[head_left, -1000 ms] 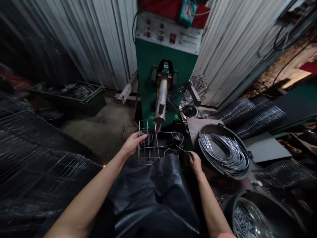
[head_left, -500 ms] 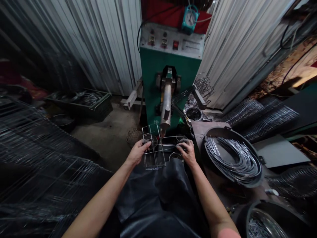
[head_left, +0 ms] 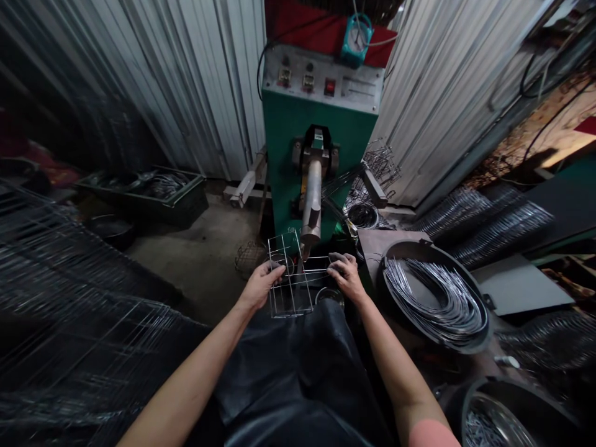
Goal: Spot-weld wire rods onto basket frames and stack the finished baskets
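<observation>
"Where's our wire basket [head_left: 289, 279]?"

"Held up before the green spot welder [head_left: 298, 149], above our black apron [head_left: 288, 366]. Our left hand's [head_left: 263, 285] fingers curl round its side; our right hand's [head_left: 345, 278] press its far rail."

"And the room?"

"Corrugated metal walls [head_left: 205, 81], concrete floor [head_left: 195, 261]."

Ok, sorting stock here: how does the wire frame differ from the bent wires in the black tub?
The wire frame is boxy, of straight rods; the bent wires are long curves. The frame is gripped in the left hand; the wires lie heaped in the black tub. Both are thin, bright metal.
</observation>
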`<state>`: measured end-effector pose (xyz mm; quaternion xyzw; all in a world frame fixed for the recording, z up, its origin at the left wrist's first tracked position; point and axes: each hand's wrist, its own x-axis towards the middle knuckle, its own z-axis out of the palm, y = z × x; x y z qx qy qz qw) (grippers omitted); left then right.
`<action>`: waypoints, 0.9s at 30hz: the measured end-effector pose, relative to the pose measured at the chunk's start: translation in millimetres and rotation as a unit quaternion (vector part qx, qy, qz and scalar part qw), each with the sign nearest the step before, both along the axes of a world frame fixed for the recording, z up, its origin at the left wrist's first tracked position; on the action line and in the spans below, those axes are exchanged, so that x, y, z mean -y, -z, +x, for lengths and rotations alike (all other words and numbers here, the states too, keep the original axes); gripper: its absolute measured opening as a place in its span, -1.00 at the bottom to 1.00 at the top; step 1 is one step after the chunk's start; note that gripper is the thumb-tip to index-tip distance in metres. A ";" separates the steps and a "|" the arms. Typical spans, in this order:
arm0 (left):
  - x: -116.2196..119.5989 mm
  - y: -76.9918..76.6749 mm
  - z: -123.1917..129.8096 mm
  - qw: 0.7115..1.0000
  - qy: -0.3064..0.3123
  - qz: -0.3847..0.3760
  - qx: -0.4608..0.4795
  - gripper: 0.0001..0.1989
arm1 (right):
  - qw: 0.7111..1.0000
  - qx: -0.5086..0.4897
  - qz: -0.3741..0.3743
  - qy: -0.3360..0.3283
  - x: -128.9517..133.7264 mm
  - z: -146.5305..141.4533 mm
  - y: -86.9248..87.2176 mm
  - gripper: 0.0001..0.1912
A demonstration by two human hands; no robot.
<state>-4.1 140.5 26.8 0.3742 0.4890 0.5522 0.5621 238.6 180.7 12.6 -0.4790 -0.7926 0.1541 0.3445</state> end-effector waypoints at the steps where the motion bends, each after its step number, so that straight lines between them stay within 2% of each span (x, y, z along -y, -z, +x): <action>1: -1.3 0.5 -0.3 1.000 -0.002 0.000 0.001 -0.67 | 1.000 0.000 -0.005 -0.003 -2.0 -0.2 -1.7 -0.85; 13: -9.0 2.2 -3.3 1.000 -0.016 0.010 -0.007 -0.70 | 0.996 -0.031 -0.070 -0.047 -18.9 -0.4 -15.9 -0.84; 27: -21.6 5.4 -1.1 1.000 -0.015 0.012 0.011 -0.70 | 0.988 -0.053 -0.141 -0.037 -29.2 -2.2 -26.4 -0.84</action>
